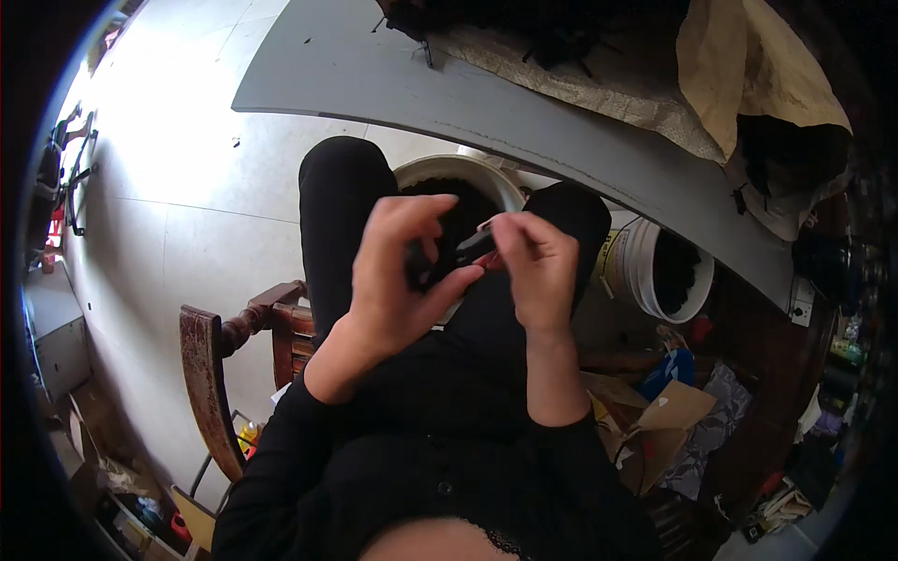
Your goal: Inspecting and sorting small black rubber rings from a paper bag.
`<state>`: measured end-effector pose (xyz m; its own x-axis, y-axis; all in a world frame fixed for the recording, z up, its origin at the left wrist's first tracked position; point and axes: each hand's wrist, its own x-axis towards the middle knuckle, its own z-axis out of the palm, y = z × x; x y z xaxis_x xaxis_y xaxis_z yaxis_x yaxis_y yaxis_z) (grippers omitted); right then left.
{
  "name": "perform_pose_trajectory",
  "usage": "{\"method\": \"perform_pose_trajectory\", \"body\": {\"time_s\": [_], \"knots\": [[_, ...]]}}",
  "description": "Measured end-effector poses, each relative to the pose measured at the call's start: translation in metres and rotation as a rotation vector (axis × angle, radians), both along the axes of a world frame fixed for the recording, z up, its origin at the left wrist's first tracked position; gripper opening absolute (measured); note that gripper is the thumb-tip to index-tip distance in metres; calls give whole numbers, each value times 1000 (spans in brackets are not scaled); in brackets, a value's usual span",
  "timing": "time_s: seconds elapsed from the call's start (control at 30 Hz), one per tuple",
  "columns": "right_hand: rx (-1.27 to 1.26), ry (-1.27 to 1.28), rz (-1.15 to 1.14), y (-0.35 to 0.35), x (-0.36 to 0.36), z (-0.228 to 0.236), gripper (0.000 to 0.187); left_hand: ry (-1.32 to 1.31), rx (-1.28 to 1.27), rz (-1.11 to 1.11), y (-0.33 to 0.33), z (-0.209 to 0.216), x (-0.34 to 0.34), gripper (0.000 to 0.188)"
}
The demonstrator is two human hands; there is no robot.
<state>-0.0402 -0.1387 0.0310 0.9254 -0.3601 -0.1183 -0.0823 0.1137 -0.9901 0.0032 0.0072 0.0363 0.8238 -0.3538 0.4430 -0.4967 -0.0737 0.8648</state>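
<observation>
My right hand [541,271] pinches a small black piece [475,246] between thumb and fingertips, over my lap. Its exact kind is too small and dark to make out. Close beside it on the left is my left hand [382,276], fingers curved and spread apart from the thumb. The left thumb tip lies just below the black piece; whether it touches cannot be told. Something dark shows behind the left fingers, indistinct against the background. Between my knees, beneath both hands, stands a white bucket [404,172] with a dark mass of contents inside.
A grey tabletop [374,89] slants across the front, carrying a woven sack [645,112] and dark pieces. At the right a white bucket [629,262] of black material lies tilted. An opened cardboard box [669,421] sits nearby. A wooden chair [208,374] is at my left.
</observation>
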Motion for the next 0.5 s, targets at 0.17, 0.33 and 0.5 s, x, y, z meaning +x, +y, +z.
{"method": "perform_pose_trajectory", "body": {"time_s": [0.17, 0.33, 0.5], "knots": [[268, -75, 207, -7, -7, -2, 25, 399, -176, -260, 16, -11, 12, 34], [-80, -252, 283, -8, -4, 0, 24, 527, -263, -355, 7, -10, 9, 24], [-318, -362, 205, 1, -4, 0, 22, 575, -110, -174, 1, 4, -2, 19]]}}
